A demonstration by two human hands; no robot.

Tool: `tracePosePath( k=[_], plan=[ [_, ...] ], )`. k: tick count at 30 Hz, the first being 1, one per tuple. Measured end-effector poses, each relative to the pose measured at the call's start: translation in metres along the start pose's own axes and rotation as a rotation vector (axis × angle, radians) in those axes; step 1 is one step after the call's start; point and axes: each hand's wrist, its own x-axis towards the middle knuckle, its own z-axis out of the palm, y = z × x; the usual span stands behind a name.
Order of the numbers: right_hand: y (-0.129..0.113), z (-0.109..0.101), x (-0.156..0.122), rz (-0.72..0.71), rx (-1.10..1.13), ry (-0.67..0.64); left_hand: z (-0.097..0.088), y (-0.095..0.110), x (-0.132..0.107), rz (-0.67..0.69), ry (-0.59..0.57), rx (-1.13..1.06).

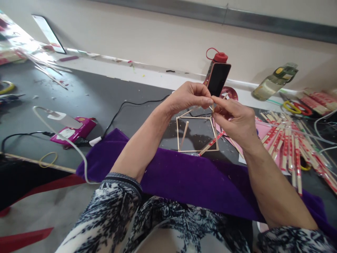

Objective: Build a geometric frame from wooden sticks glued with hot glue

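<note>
One grey tabletop (142, 92), seemingly scrap-strewn.

We cannot tell what the fingertips of the left hand (190, 95) pinch, and of the thin stick (212, 108) at the right hand (234, 117) we see only a short piece, because the fingers cover the rest. The phone (218, 79) hides much of the red-capped bottle (220, 56); at the left, the picture's edge cuts a yellow loop (13, 86), and the heap (15, 44) above it is too blurred for us to name.
</note>
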Motion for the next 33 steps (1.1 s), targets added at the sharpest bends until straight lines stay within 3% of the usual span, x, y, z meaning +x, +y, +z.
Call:
tracePosePath(
  k=[13,33],
  plan=[
    [-0.0019,0.0006,0.0016,-0.037,-0.035,0.018,0.0002,-0.0067,0.0029,0.062,-0.005,-0.025],
    [0.0008,0.0010,0.0006,-0.039,-0.007,0.032,-0.0066,-0.0046,0.0009,0.036,-0.028,0.000]
  ],
)
